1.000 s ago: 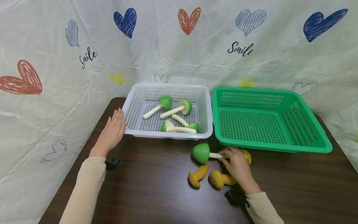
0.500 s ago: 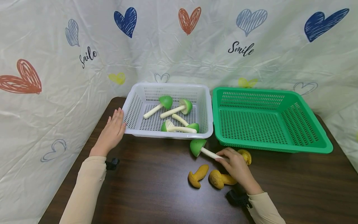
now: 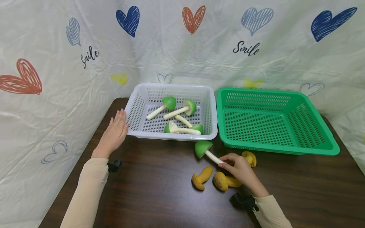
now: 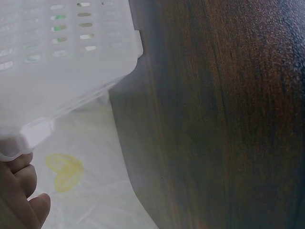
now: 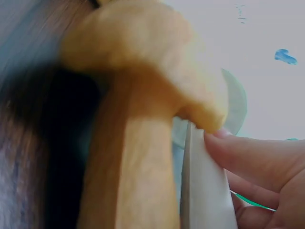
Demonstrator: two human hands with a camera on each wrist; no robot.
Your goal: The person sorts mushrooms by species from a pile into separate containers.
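My right hand (image 3: 238,166) pinches the white stem of a toy mushroom (image 3: 203,148) with a green cap, low over the table. Its cap lies just in front of the white basket (image 3: 168,136). In the right wrist view the thumb presses along the pale stem (image 5: 205,186), partly behind a yellow-brown mushroom (image 5: 138,157). My left hand (image 3: 112,134) rests on the white basket's left edge with straight fingers; its fingertips also show at the rim in the left wrist view. Inside that basket lie several green-capped mushrooms (image 3: 169,103).
A green basket (image 3: 278,150) stands right of the white one, with nothing in it. Yellow-brown mushrooms lie on the dark wood table (image 3: 151,190): one (image 3: 201,179) in front, one (image 3: 220,181) beside the right forearm, one (image 3: 251,158) behind the hand. A printed curtain (image 3: 176,47) hangs behind.
The right hand has swung the held green mushroom so its cap sits farther back, by the white basket, and its stem slants. The left hand stays in place.
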